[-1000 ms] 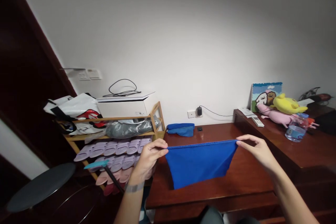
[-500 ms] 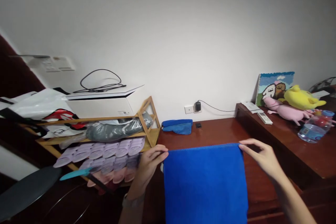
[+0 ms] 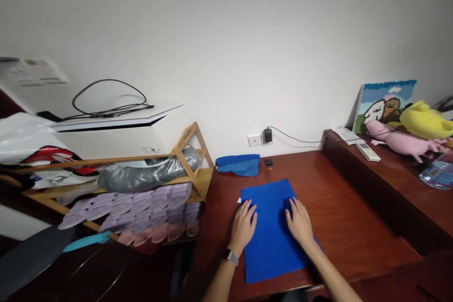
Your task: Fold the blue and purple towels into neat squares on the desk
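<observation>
A blue cloth towel (image 3: pixel 271 226) lies spread on the reddish-brown wooden desk (image 3: pixel 354 217), with a small white tag at its left edge. My left hand (image 3: pixel 244 224) rests over the towel's left edge, palm down with fingers spread. Over the right side is my right hand (image 3: pixel 299 219), also palm down, its fingers stretched out; whether it presses on the fabric or hovers just above, I cannot tell. Neither hand grips anything. Farther back, against the wall, sits a second blue cloth (image 3: pixel 239 165), folded or bunched.
Left of the desk stands a wooden rack (image 3: pixel 198 181) holding several lilac and pink slippers (image 3: pixel 141 207), with a white box (image 3: pixel 116 137) on top. A raised ledge on the right carries a remote control (image 3: pixel 368 152), plush toys (image 3: pixel 396 139) and a plastic bottle (image 3: pixel 437 174). A black charger (image 3: pixel 268 135) is plugged into the wall.
The towel, held up by its top corners before, is now laid flat on the desk. Both hands have let go of the corners and moved down onto or over it.
</observation>
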